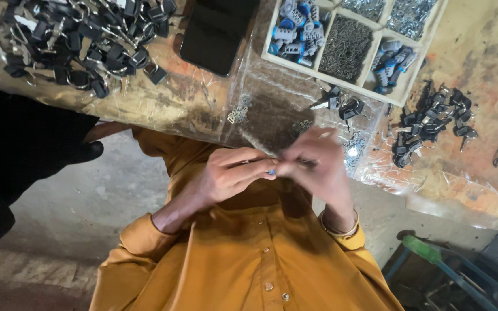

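My left hand [231, 173] and my right hand [318, 164] meet fingertip to fingertip just below the table edge, above my mustard-yellow shirt [249, 259]. Between the fingertips they pinch a tiny piece with a blue end [271, 171]; most of it is hidden by the fingers. My right hand is blurred by motion and has a thin bangle at the wrist. Just beyond my hands, a few black-headed keys [341, 105] lie on the plastic-covered table [203, 109].
A white compartment tray [400, 98] holds blue-and-grey small parts, dark screws and shiny bits. Piles of black-headed keys lie at the far left [82, 40] and right [433, 118]. A black phone [217, 31] lies nearby. A dark-clothed shape [18, 150] fills the left; a green-handled frame [433, 256] stands lower right.
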The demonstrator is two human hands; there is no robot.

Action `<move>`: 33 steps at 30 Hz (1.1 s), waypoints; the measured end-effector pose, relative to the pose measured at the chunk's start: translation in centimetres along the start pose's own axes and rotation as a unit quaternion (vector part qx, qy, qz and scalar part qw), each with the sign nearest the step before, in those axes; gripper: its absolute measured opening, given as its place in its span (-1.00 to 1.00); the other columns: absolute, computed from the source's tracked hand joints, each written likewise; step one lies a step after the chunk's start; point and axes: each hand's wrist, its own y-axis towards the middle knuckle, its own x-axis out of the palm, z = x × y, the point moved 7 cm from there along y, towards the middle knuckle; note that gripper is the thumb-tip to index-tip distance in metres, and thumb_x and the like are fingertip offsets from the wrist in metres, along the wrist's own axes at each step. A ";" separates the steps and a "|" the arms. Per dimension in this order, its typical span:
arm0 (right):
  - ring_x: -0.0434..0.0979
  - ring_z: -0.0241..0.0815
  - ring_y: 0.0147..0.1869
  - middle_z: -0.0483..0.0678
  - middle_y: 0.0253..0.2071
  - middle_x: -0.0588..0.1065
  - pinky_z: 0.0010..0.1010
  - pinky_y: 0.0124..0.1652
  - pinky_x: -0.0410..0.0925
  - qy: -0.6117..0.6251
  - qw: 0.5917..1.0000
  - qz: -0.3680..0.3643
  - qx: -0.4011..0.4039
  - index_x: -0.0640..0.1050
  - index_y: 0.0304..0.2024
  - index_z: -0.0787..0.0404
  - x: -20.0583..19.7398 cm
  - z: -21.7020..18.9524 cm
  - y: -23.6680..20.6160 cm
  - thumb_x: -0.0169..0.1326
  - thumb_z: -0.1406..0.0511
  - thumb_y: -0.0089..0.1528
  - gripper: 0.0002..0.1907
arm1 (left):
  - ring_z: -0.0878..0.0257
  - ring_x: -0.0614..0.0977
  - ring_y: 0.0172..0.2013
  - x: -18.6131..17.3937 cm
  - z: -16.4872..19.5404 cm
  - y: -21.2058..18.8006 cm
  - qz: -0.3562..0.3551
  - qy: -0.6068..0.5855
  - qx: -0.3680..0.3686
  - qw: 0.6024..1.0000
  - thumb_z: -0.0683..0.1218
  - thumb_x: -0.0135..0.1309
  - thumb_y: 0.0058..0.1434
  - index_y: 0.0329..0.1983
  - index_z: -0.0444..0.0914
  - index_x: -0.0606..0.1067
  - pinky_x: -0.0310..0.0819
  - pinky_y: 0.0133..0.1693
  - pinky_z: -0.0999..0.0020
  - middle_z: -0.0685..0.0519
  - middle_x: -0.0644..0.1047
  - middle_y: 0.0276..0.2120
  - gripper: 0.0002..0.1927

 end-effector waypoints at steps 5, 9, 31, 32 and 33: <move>0.44 -0.18 -0.18 -0.19 -0.39 0.45 -0.15 0.08 0.06 -0.422 0.867 0.238 0.120 0.71 -0.02 0.09 -5.6 1.1 0.5 0.44 0.06 0.26 -0.64 | 0.14 0.74 -0.25 -0.8 0.7 0.5 0.040 0.038 0.009 0.998 -0.26 0.41 0.11 -0.03 -0.30 0.60 0.66 -0.26 0.33 0.00 0.65 -0.21 -0.64; 0.41 -0.16 -0.16 -0.13 -0.30 0.40 -0.17 0.07 0.07 -0.378 0.886 0.226 0.142 0.69 -0.04 0.10 -6.2 2.2 0.9 0.48 0.10 0.20 -0.62 | 0.11 0.76 -0.17 -0.9 0.8 0.8 0.074 0.042 0.012 0.996 -0.27 0.41 0.12 -0.03 -0.31 0.58 0.71 -0.19 0.34 -0.03 0.67 -0.15 -0.65; 0.62 -0.17 -0.26 0.16 -0.07 0.56 -0.43 -0.38 0.48 0.363 0.896 0.228 0.114 0.50 -0.06 0.41 -2.5 4.3 -6.5 0.11 0.58 0.26 -0.80 | 0.21 0.76 -0.23 0.6 0.0 2.0 0.078 -0.012 -0.044 0.996 -0.25 0.40 0.12 -0.09 -0.28 0.62 0.67 -0.27 0.39 -0.01 0.68 -0.13 -0.71; 0.62 -0.17 -0.28 0.15 -0.08 0.54 -0.42 -0.40 0.47 0.371 0.894 0.228 0.104 0.51 -0.06 0.42 -2.2 3.9 -6.0 0.11 0.57 0.28 -0.82 | 0.20 0.77 -0.19 0.7 -0.1 2.0 0.081 -0.035 -0.057 0.994 -0.28 0.38 0.16 -0.06 -0.28 0.62 0.72 -0.21 0.38 -0.02 0.67 -0.11 -0.71; 0.62 -0.16 -0.29 0.13 -0.09 0.52 -0.42 -0.41 0.47 0.379 0.892 0.229 0.094 0.51 -0.06 0.42 -1.9 3.5 -5.6 0.11 0.57 0.29 -0.83 | 0.19 0.78 -0.15 0.8 -0.2 2.1 0.084 -0.056 -0.069 0.992 -0.30 0.35 0.21 -0.02 -0.29 0.61 0.77 -0.16 0.37 -0.03 0.66 -0.08 -0.72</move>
